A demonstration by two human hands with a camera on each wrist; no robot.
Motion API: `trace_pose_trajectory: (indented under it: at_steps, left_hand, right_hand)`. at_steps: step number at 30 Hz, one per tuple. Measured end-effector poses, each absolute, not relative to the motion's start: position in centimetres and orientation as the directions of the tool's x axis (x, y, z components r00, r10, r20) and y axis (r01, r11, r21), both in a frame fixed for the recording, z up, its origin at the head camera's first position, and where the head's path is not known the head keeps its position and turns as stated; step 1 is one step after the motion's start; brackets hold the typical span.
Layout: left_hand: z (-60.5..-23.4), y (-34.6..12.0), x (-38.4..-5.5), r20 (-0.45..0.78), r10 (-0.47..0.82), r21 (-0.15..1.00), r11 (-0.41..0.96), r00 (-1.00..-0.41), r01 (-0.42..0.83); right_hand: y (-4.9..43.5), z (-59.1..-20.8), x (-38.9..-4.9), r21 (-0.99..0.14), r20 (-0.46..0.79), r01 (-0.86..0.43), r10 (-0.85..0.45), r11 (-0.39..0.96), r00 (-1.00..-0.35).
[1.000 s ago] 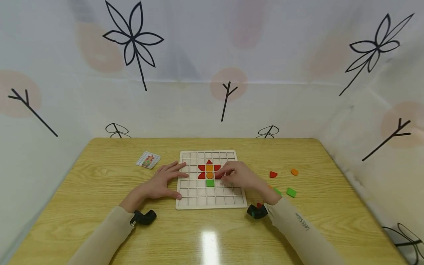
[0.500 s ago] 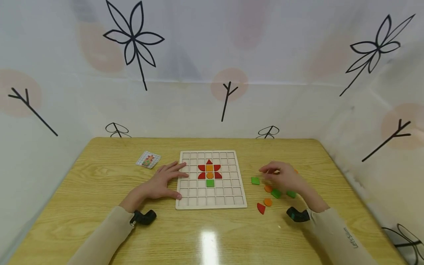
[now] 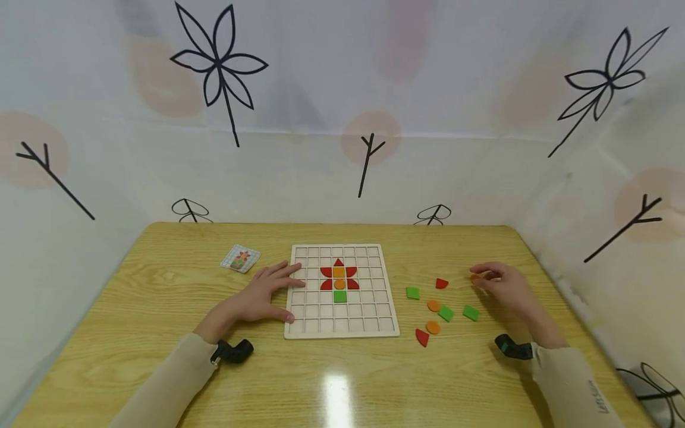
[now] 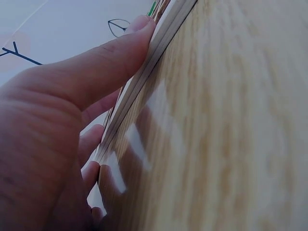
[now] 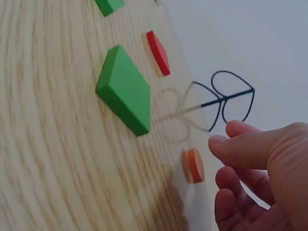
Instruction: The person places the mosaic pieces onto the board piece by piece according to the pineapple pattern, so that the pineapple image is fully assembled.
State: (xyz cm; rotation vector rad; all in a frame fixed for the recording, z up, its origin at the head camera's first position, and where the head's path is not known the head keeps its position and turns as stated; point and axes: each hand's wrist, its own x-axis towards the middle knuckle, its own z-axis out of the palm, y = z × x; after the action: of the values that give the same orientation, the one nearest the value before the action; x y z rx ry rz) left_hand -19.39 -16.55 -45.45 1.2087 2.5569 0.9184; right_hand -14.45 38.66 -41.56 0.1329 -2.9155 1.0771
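Observation:
A white gridded board lies mid-table. Red, orange and green pieces form a flower on it, with a green square lowest. My left hand, fingers spread, rests on the board's left edge; in the left wrist view the thumb touches the rim. Over on the right, my right hand is at an orange disc, partly covered by its fingers. The right wrist view has that disc on the table, slightly apart from the bent thumb and fingers, with nothing gripped.
Loose pieces lie right of the board: several green squares, orange discs and red quarter-rounds. A small card printed with a coloured flower pattern lies behind the left hand. A patterned cloth hangs behind the table.
My right hand has left a red piece on the board's right petal and moved right, past the loose pieces, to the far orange disc. The left hand stays in place.

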Motion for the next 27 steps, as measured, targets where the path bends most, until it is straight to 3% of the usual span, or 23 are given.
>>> trace_pose_trajectory:
  at_steps: [27]
  left_hand:
    - [-45.4,-16.4,-19.4,0.11,0.741,0.605,0.479,-0.663,0.636]
  right_hand:
    - [40.2,-43.4,-15.1,-0.653,0.048,-0.065,-0.044,0.755,-0.998]
